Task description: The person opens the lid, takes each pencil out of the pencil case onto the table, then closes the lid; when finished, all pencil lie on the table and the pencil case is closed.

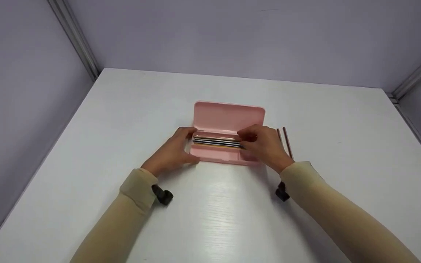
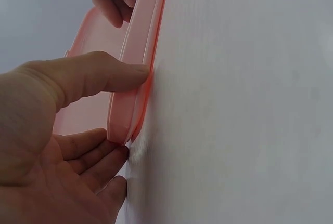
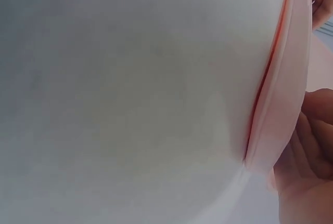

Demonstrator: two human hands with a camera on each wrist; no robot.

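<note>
A white desk (image 1: 210,219) carries everything, with lilac walls at its far and side edges. Near the middle of the desk, a little toward the far edge, sits a pink pencil case (image 1: 228,117) — lid raised upright, tray facing the person. A row of pencils (image 1: 216,141) lies lengthwise in the tray. The left hand (image 1: 172,151) grips the case's left end, thumb on the front wall and fingers curled round the corner. The right hand (image 1: 263,144) is over the tray's right part, fingertips pinching the pencil ends. Two reddish pencils (image 1: 285,140) lie on the desk just right of the case — toward the right edge.
</note>
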